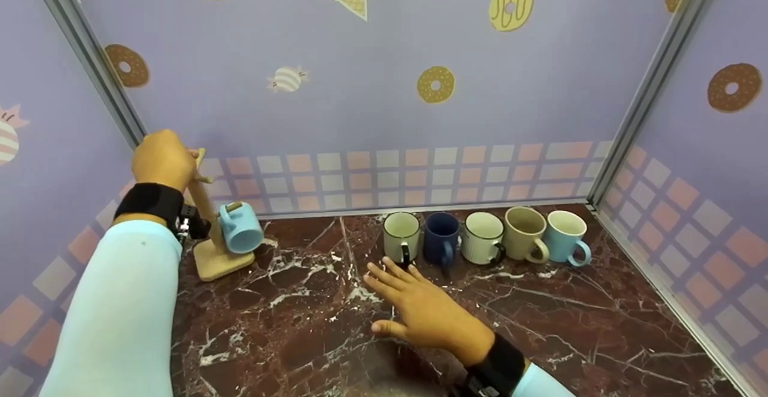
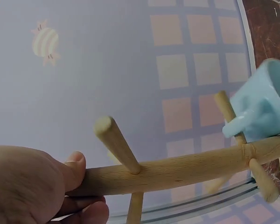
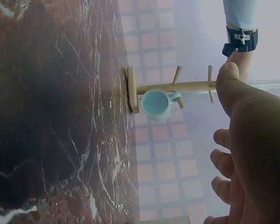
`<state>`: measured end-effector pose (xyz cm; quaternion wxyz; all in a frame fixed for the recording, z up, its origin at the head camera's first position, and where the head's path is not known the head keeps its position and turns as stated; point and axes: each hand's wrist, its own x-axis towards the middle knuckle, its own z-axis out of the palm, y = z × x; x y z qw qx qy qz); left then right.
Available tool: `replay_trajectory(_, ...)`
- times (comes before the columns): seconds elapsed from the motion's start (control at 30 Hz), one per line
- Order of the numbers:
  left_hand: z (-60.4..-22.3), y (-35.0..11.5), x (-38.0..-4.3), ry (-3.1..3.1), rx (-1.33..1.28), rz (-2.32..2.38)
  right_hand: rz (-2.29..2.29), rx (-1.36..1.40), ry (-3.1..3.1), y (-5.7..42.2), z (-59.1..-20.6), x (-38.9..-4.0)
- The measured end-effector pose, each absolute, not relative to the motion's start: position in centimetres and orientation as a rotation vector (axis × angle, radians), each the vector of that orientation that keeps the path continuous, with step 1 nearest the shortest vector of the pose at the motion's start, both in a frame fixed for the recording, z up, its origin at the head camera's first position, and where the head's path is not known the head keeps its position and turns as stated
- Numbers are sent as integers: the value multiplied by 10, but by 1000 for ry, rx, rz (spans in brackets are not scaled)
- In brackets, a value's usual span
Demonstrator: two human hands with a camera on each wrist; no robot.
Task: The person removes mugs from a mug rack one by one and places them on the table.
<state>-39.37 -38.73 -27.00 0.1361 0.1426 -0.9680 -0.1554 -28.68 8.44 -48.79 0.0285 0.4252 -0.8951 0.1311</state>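
Observation:
At the left, my left hand [image 1: 163, 158] grips the top of a wooden mug tree [image 2: 191, 170], its thumb and fingers round the post in the left wrist view. From a low peg of the mug tree a light blue mug [image 1: 241, 229] hangs by its handle, tilted with its mouth facing down and outward. My right hand [image 1: 429, 307] hovers over the table with spread fingers and holds nothing. Its fingertips overlap the black handle of a cream mug with a dark rim [image 1: 402, 235] in the head view.
Right of that cream mug, a navy mug [image 1: 441, 235], a ribbed white mug [image 1: 483, 238], a beige mug [image 1: 524, 232] and another light blue mug [image 1: 566, 235] stand upright in a row. The dark red marbled table [image 1: 288, 325] meets patterned walls [image 1: 372, 109] at the back and sides.

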Motion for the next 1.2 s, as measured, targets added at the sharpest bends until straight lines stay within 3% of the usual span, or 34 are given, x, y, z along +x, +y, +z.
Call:
replay_trajectory(0.33, -271, -401, -387, -2845, 300, -486, 399, 1324, -2772, 84, -491, -286)
replay_trajectory(0.83, -275, -385, -390, -2787, 54, -482, 400, 1331, -2742, 85, -489, -285)
replay_trajectory(1.2, -275, -376, -400, -2840, 106, -545, 368, 1333, -2741, 85, -486, -284)
